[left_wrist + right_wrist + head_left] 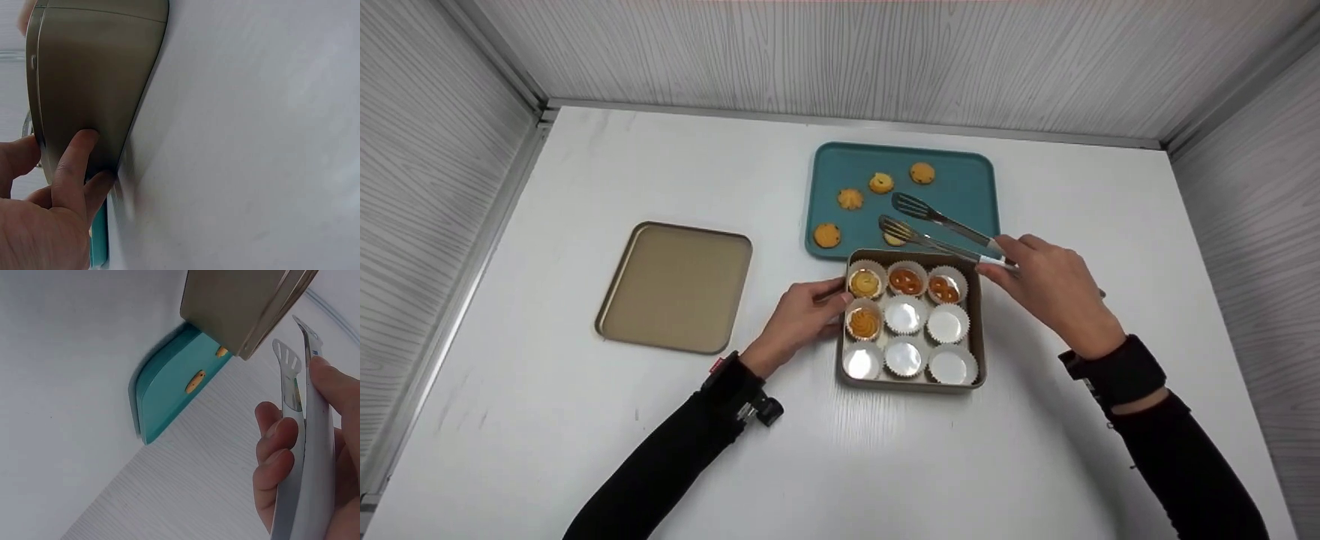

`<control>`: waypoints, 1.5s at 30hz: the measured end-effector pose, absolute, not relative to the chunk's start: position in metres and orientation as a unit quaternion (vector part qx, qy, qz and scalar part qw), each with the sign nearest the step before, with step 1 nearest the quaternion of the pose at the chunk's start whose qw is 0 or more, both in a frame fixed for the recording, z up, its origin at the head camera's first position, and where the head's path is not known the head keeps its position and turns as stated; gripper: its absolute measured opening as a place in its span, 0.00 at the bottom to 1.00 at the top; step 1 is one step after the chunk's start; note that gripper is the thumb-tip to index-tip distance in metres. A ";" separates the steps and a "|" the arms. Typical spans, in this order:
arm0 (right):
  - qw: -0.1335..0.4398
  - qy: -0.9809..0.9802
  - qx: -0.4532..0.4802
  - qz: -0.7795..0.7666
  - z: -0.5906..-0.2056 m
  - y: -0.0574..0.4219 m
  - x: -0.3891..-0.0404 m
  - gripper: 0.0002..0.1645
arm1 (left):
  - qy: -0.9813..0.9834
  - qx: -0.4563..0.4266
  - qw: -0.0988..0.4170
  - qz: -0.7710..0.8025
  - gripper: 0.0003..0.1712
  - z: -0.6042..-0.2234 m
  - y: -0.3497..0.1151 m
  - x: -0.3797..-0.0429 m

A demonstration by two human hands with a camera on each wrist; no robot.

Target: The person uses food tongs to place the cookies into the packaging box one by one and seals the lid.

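A square gold-brown tin (911, 387) holds rows of white paper cups (947, 324). A yellow cookie (865, 283), a swirled cookie (864, 323) and two pretzel-shaped cookies (907, 282) sit in the back row and left column of cups. My left hand (804, 316) presses its fingers (73, 169) on the tin's outer left wall, thumb at the rim. My right hand (1054, 289) grips metal tongs (956, 228) with slotted heads and white handles. Their arms stand apart above the teal tray (960, 202), and the nearer head partly covers a cookie (894, 239). Nothing shows between the heads.
Several other cookies lie on the teal tray, among them a round one (922, 173) and a flower-shaped one (850, 199). A shallow gold lid (675, 289) with rounded corners lies left of the tin. Grey wood-grain panels (855, 60) border the white table (840, 480).
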State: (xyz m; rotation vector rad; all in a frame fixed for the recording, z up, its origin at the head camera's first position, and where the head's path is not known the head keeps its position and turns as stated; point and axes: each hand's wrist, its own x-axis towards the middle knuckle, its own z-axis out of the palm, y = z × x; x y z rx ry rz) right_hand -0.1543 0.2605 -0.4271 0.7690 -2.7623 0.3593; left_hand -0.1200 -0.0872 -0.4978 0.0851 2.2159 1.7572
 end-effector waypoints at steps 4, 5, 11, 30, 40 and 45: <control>0.104 -0.957 0.247 0.113 -0.428 0.253 -0.171 0.26 | 0.772 0.029 0.157 0.616 0.28 -0.497 -0.088 -0.119; 0.096 -0.958 0.244 0.112 -0.428 0.251 -0.174 0.25 | 0.771 0.029 0.158 0.617 0.28 -0.497 -0.088 -0.119; 0.066 -0.963 0.235 0.113 -0.429 0.240 -0.192 0.27 | 0.777 0.031 0.155 0.610 0.28 -0.496 -0.088 -0.119; 0.006 -0.966 0.228 0.124 -0.432 0.201 -0.224 0.29 | 0.774 0.036 0.150 0.614 0.28 -0.497 -0.088 -0.119; 0.021 -0.963 0.240 0.122 -0.440 0.195 -0.230 0.22 | 0.776 0.044 0.148 0.611 0.28 -0.497 -0.089 -0.118; 0.013 -0.964 0.234 0.127 -0.440 0.201 -0.229 0.21 | 0.778 0.043 0.148 0.609 0.27 -0.498 -0.088 -0.120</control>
